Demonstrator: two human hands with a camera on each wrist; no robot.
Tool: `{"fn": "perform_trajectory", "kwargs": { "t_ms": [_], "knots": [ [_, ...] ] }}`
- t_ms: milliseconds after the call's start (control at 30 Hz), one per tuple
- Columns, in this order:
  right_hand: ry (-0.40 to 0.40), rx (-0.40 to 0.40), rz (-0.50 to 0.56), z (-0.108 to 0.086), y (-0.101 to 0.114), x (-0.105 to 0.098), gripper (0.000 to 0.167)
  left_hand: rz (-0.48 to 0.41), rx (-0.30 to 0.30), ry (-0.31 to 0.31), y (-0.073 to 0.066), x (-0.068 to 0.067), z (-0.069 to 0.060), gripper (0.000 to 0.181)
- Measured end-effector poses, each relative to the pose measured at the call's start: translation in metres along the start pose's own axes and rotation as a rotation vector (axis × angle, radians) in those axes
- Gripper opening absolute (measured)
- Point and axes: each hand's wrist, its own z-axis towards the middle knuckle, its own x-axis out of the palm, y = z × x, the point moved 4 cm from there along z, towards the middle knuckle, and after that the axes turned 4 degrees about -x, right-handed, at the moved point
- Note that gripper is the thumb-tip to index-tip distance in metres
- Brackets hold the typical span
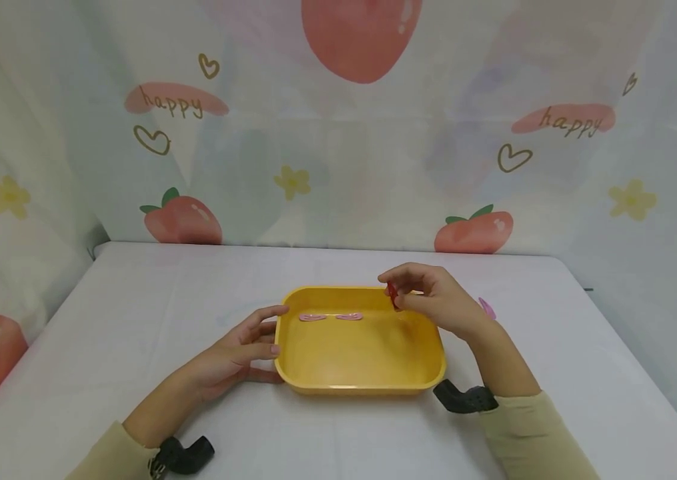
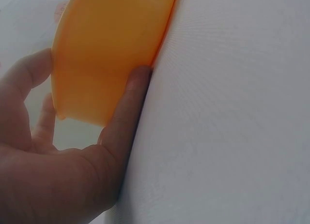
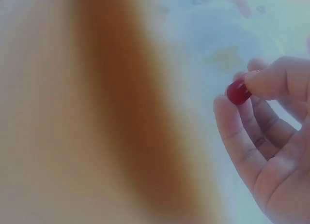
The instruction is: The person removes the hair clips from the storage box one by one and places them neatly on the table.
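Note:
A shallow yellow tray (image 1: 350, 360) stands on the white table. My left hand (image 1: 239, 353) holds its left end, the fingertips against the rim and outer wall; in the left wrist view one digit lies low along the tray wall (image 2: 106, 50). Over the tray's far right corner, my right hand (image 1: 434, 297) pinches a small glossy red piece (image 1: 393, 295) between thumb and fingertips. In the right wrist view the red piece (image 3: 238, 92) is partly covered, so its kind is unclear. Two pink snap hair clips (image 1: 313, 317) lie side by side near the tray's far wall.
A pink item (image 1: 487, 308) lies on the table (image 1: 560, 353), partly hidden behind my right wrist. A printed cloth (image 1: 362, 167) with fruit and flowers hangs along the table's far edge. The tray's blurred edge (image 3: 131, 108) crosses the right wrist view.

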Motion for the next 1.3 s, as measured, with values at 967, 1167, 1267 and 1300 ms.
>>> {"fn": "perform_trajectory", "kwargs": {
  "t_ms": [967,1167,1267,1300],
  "knots": [
    [-0.223,-0.059,0.053,-0.031,-0.014,-0.078,0.03,-0.001,0.001,0.004,0.0,0.001,0.0,0.067],
    [-0.31,0.045,-0.034,-0.036,-0.029,-0.09,0.033,-0.001,-0.003,-0.002,-0.001,0.001,0.0,0.066],
    [-0.328,0.079,-0.054,-0.038,-0.039,-0.095,0.032,-0.003,-0.004,-0.007,-0.001,0.001,0.0,0.066],
    [-0.329,0.082,-0.061,-0.039,-0.042,-0.097,0.032,-0.002,-0.005,-0.007,0.0,0.0,0.0,0.066]
  ]
}}
